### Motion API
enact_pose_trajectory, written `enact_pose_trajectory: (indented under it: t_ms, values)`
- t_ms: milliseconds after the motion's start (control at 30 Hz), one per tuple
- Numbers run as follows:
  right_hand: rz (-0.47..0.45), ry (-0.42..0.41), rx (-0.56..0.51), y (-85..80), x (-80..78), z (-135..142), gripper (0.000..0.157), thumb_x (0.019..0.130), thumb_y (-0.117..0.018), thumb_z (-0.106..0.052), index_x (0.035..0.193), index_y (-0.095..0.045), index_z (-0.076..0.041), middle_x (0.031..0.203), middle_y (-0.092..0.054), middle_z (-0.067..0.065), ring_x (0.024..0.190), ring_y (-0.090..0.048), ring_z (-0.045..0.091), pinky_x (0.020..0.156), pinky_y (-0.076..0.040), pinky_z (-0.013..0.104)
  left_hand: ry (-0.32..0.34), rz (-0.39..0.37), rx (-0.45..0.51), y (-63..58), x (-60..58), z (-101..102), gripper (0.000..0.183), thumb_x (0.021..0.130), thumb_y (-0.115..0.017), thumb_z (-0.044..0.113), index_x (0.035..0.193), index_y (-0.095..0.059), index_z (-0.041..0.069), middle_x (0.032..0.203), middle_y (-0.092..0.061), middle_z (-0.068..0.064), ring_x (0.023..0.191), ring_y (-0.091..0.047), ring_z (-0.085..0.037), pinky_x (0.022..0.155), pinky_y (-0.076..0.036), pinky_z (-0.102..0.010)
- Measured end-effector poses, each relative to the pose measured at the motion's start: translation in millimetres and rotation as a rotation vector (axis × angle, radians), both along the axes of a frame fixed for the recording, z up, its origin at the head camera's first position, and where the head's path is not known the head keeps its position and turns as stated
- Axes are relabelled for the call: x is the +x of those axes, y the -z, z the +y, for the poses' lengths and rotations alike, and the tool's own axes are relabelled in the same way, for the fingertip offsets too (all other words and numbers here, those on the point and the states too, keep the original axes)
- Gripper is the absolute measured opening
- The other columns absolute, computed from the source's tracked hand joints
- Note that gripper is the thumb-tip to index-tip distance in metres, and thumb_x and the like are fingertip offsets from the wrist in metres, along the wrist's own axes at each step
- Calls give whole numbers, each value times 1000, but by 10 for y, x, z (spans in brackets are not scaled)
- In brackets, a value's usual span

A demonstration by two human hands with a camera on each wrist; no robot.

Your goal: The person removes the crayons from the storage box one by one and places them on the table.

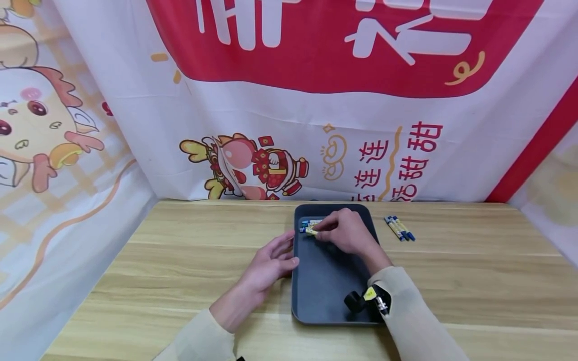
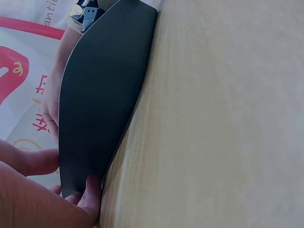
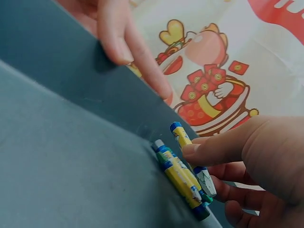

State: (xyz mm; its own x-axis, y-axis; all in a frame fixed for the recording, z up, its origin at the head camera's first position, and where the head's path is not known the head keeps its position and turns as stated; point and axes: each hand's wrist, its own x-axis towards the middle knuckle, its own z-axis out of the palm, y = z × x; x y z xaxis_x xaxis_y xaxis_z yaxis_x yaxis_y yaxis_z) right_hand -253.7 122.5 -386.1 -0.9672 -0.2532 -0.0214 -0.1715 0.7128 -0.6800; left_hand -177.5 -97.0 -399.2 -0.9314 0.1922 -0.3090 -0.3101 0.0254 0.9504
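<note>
Crayon (image 3: 182,137), yellow and blue, is pinched between thumb and fingers of the right hand (image 1: 346,231), beside similar crayons (image 3: 183,184) at the far end of a dark tray (image 1: 322,281) on the bench (image 1: 194,255); the left hand (image 1: 267,266) grips the tray's left wall.

the head view is bright and even, with soft shadows in the tray (image 1: 322,288); the left wrist view is hazy, its table (image 2: 213,118) pale; the right wrist view looks dimmer.
</note>
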Motion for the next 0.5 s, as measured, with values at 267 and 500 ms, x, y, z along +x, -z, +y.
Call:
enact_pose_trajectory:
  t_ms: [267,500]
  values:
    - [21,20,-27,-38,8,62,15,96,-81,-21,109,-86,-24,111,-78,2,91,-64,19,78,-56,31,2,-5,2,1,-3,10,65,103,-64,5,163,-44,23,169,-44,-12,150,-51,-34,118,-49,-52]
    - [42,28,-44,-37,13,71,14,96,-80,-22,109,-86,-23,108,-79,2,87,-64,19,75,-54,30,-3,-7,0,-1,3,6,66,103,-64,5,163,-44,23,169,-44,-13,150,-51,-35,119,-49,-52]
